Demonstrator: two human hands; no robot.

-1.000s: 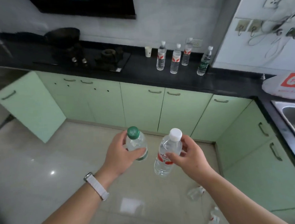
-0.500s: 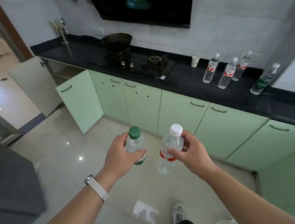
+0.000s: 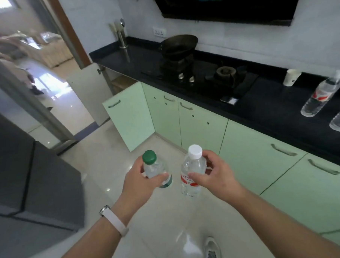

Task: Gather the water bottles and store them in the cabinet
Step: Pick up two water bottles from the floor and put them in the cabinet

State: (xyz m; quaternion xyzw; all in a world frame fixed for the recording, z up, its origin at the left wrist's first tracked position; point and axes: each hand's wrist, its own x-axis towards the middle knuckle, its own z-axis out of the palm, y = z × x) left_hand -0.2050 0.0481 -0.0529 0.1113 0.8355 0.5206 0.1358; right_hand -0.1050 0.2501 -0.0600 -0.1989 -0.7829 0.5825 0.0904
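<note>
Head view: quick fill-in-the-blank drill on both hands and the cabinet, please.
The left hand grips the small clear plastic bottle with the ____ cap.
The right hand holds the red-labelled clear plastic bottle with the ____ cap.
The leftmost pale green cabinet door under the counter stands ____.
Missing words: green; white; open.

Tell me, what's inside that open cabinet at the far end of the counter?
Inside the open cabinet only a brownish shelf shows. Its swung-out green door covers the lower part, so anything stored there is hidden.
</note>
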